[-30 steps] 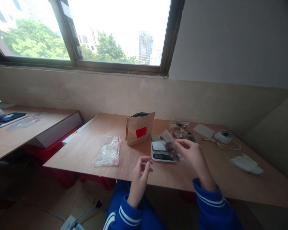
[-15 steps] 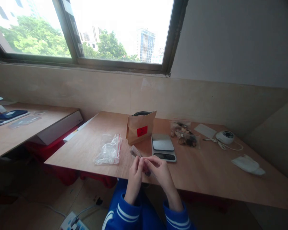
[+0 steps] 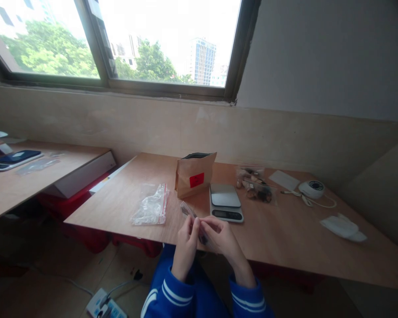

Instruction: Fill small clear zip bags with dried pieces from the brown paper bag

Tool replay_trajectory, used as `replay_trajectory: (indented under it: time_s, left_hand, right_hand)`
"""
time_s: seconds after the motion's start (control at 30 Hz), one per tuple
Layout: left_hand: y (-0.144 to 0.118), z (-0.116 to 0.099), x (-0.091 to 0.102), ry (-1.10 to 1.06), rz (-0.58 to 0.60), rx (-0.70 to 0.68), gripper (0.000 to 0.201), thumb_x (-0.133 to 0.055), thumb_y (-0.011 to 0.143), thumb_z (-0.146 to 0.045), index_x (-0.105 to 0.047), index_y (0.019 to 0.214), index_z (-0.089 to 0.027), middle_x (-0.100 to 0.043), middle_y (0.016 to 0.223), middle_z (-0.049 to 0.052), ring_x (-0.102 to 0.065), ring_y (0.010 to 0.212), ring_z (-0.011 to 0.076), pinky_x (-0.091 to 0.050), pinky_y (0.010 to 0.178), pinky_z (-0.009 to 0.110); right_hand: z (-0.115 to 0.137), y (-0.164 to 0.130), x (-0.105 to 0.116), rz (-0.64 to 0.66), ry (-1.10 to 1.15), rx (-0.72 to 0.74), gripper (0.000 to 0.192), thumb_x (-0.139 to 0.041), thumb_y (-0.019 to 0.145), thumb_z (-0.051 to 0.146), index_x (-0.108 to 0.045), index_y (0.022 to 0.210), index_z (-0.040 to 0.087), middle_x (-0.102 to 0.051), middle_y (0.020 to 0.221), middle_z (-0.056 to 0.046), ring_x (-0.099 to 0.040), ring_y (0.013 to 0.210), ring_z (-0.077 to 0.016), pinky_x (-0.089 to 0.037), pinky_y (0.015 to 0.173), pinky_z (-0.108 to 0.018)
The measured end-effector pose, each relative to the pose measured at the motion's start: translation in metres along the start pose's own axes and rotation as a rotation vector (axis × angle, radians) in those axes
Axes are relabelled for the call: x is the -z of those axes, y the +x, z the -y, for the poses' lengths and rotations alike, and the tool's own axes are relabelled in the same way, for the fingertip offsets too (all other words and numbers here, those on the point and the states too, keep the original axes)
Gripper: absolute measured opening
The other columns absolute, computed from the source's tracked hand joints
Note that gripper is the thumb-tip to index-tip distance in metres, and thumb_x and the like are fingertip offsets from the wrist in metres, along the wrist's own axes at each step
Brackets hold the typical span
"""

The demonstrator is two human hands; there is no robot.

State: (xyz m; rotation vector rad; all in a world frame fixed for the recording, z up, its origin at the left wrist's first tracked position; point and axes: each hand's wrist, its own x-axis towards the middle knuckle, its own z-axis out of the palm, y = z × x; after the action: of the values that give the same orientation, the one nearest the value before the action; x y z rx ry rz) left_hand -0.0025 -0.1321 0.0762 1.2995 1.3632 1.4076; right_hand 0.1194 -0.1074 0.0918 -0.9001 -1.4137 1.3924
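Low in the middle of the frame, we have our left hand (image 3: pixel 186 245) and our right hand (image 3: pixel 223 240) drawn together over the near edge of the table (image 3: pixel 285 238). Both pinch a small clear bag (image 3: pixel 194 219) between closed fingertips, left hand on its left side, right hand on its right. The bag tilts, its top corner pointing toward the upper left, and something dark sits inside it near our fingers; we cannot tell what it is. Blue sleeves with white stripes cover both wrists.

Just above our hands, a kitchen scale (image 3: pixel 225 202) lies flat on the table, with nothing on its plate. To its left, touching or nearly so, a brown paper bag (image 3: pixel 194 180) with a red label stands upright and open at the top. Further left, a pile of empty clear bags (image 3: pixel 150 205) with red seal strips lies flat. Right of the scale, toward the wall, several filled clear bags (image 3: pixel 255 185) are heaped together. At the right of the frame we see a white card (image 3: pixel 284 180), a small round white device (image 3: pixel 311 189) with a cord, and a crumpled white cloth (image 3: pixel 342 227), each apart from the others.
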Motion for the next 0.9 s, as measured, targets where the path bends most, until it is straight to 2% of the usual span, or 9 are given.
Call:
replay_trajectory:
  time_s: [0.23,0.43,0.7,0.9]
  left_hand:
    - [-0.002,-0.006,0.001,0.0,0.005,-0.041,0.033,-0.037,0.093,-0.045,-0.053,0.079,-0.019,-0.054,0.068,0.0,-0.053,0.065,0.0153,-0.042,0.062,0.027]
    - [0.0,0.0,-0.001,-0.006,-0.007,-0.036,0.031,-0.044,0.091,-0.046,-0.053,0.077,-0.019,-0.054,0.066,-0.001,-0.054,0.063,0.0149,-0.042,0.06,0.026]
    - [-0.001,0.001,0.007,-0.006,0.048,-0.08,0.032,-0.044,0.092,-0.044,-0.049,0.071,-0.02,-0.053,0.063,-0.002,-0.051,0.06,0.0124,-0.039,0.059,0.023]
    - [-0.003,-0.008,0.006,0.049,0.085,-0.063,0.032,-0.048,0.089,-0.043,-0.051,0.069,-0.019,-0.053,0.062,-0.002,-0.05,0.059,0.0126,-0.038,0.057,0.023]
  right_hand:
    - [0.006,-0.004,0.0,-0.015,-0.081,0.05,0.021,-0.065,0.083,0.033,-0.073,0.098,0.021,-0.067,0.094,-0.005,-0.066,0.082,-0.0164,-0.053,0.074,-0.026]
    - [0.011,-0.006,-0.001,-0.092,-0.225,0.093,0.021,-0.066,0.082,0.033,-0.072,0.099,0.022,-0.07,0.098,-0.005,-0.066,0.087,-0.0186,-0.054,0.076,-0.027]
    - [0.019,-0.01,0.002,-0.068,-0.369,0.127,0.021,-0.058,0.088,0.033,-0.073,0.092,0.02,-0.073,0.088,-0.005,-0.067,0.083,-0.0189,-0.052,0.074,-0.026]
    - [0.02,-0.012,-0.007,-0.172,-0.414,0.155,0.019,-0.056,0.087,0.031,-0.068,0.078,0.019,-0.071,0.073,-0.003,-0.067,0.068,-0.0174,-0.052,0.064,-0.024]
